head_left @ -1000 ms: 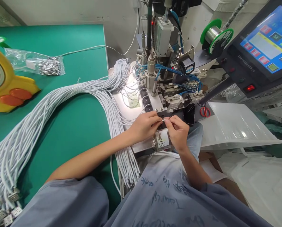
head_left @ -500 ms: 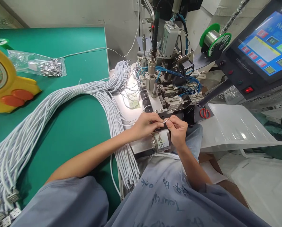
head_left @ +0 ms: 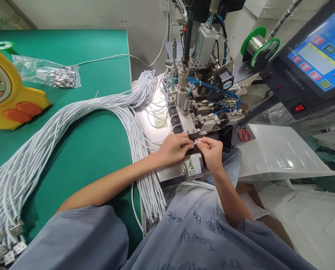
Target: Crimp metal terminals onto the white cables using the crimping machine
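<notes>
My left hand and my right hand meet just in front of the small soldering machine. Between their fingertips they pinch the end of one thin white cable. Both hands hover over a metal block with a warning label. A thick bundle of white cables sweeps across the green table from the lower left to the machine's left side.
A yellow duck-shaped fan and a clear bag of metal parts lie at the left. Red scissors, a white tray, a green solder spool and a touchscreen panel are at the right.
The hands have stayed together at the machine's front, with small finger shifts on the cable end. The view has drifted slightly.
</notes>
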The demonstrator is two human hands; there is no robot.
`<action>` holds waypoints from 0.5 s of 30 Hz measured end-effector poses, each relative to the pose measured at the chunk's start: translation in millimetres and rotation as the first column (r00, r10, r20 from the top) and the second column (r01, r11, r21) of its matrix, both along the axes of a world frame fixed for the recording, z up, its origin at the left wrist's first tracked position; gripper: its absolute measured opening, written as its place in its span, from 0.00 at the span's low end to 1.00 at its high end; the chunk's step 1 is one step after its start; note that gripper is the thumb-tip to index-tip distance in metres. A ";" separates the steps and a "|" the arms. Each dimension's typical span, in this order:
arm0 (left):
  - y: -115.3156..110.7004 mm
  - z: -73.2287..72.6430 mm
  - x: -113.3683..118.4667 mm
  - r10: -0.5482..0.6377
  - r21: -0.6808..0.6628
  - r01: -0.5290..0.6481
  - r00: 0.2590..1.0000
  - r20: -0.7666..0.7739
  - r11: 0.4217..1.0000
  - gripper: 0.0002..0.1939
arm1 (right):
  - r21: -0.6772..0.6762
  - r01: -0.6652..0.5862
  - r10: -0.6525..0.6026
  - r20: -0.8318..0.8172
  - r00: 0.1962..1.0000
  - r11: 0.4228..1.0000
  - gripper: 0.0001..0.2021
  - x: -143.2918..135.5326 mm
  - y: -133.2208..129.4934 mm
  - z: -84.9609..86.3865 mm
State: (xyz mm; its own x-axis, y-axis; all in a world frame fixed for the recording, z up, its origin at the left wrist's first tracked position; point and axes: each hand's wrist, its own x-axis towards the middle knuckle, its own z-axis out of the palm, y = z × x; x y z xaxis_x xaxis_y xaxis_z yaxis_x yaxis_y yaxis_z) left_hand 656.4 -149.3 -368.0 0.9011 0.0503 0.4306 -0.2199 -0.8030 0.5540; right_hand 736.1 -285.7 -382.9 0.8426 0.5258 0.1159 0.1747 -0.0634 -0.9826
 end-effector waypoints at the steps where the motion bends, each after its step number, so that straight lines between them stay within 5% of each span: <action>1: -3.0 0.4 -1.2 0.021 -0.052 -0.023 0.999 -0.030 0.998 0.09 | 0.016 0.023 -0.023 -0.013 1.000 1.000 0.10 -2.6 0.2 -3.4; 4: -7.6 0.6 -2.7 0.061 0.011 -0.060 0.988 -0.139 0.998 0.08 | -0.002 0.041 -0.041 -0.027 0.999 0.999 0.10 -2.9 -2.9 -14.3; 9: -2.8 -4.7 0.9 0.052 0.424 0.115 0.931 -0.363 0.898 0.12 | -0.082 -0.046 0.039 -0.084 0.996 0.996 0.10 16.7 -10.6 -34.6; 15: -0.5 -7.4 3.7 0.025 0.510 0.198 0.917 -0.398 0.837 0.12 | -0.100 -0.117 0.092 -0.224 0.970 0.988 0.10 25.7 -5.7 -43.5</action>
